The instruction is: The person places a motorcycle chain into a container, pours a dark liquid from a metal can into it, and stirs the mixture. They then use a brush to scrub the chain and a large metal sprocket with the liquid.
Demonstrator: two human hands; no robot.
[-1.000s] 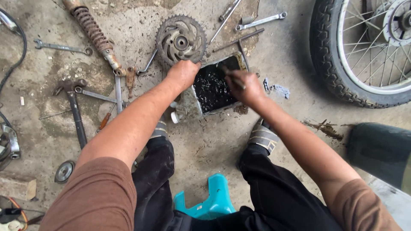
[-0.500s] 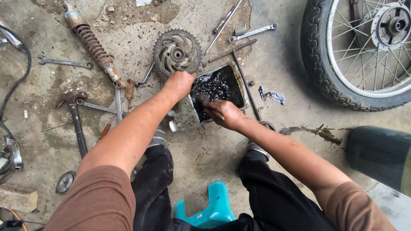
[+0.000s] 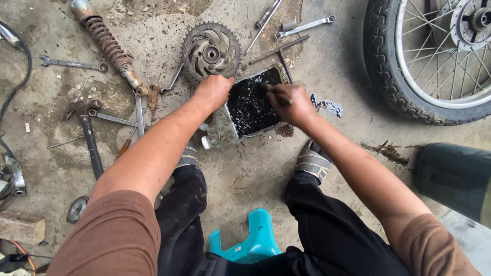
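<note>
Hidden: the fingers of the left hand [image 3: 214, 92] are curled over the near-left rim of the tray [image 3: 221, 130], so what lies under them cannot be made out.
Tool: a thin dark stick-like tool [image 3: 273, 91] is gripped in the closed right hand [image 3: 292, 106]; its tip is lost in the black, oily contents, and its kind cannot be told.
Tray: a rectangular metal tray filled with black liquid is set on the concrete floor [image 3: 327, 168] just ahead of the feet, touching or nearly touching the sprocket [image 3: 210, 50].
Left grip: the hand is closed on the tray's edge, holding it.
Cut off: the wheel [image 3: 434, 61] is cropped at the top and right; a dark green object [image 3: 452, 179] at the right edge is only partly seen.
Around: a shock absorber [image 3: 105, 41], 2 spanners [image 3: 71, 64] [image 3: 304, 27] and a hammer [image 3: 89, 138] are spread on the floor; a teal stool [image 3: 250, 240] is seen between the legs.
Change: compared with 0.5 s ago, the right hand has been moved up from the tray's near edge to its far-right part, and the tool is now more visible above the fist; the left hand is kept on the same rim.
</note>
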